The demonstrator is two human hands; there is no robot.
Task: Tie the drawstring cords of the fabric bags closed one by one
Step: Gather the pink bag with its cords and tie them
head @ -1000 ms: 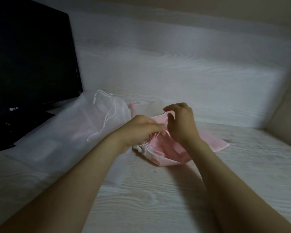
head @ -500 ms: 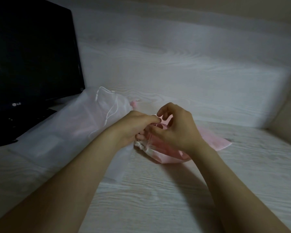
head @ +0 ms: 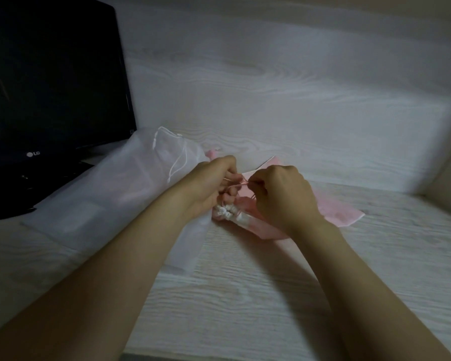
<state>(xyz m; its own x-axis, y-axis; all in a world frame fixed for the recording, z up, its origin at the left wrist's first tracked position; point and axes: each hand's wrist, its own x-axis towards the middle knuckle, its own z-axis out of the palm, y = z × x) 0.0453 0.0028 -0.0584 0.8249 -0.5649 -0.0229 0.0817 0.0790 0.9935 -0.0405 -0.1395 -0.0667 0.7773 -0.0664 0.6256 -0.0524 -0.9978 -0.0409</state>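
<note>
Between the two hands, a thin pink cord (head: 236, 181) is held taut. One end is pinched in the curled fingers of the left hand (head: 214, 183), and the other is pinched in the curled fingers of the right hand (head: 284, 196). Just below the left hand's fingertips, the gathered mouth (head: 227, 211) of the pink bag (head: 341, 213) is seen, bunched into pale puckers and rested on the pale wood-grain surface (head: 245, 295). The body of the pink bag is spread beneath the right hand. One flat corner is shown to that hand's right and another edge just beyond its knuckles. Under the left wrist and out to the left of that hand, a white translucent bag (head: 120, 194) is laid flat on the surface. Its white cord (head: 179, 162) is draped loosely across it, beyond and to the left of the left hand. A small pink scrap (head: 212, 153) is glimpsed just beyond the left hand's knuckles; what it belongs to cannot be told. Well to the left of the left hand, a dark monitor (head: 50, 87) is stood, with its lower corner close to the white bag's far edge.
</note>
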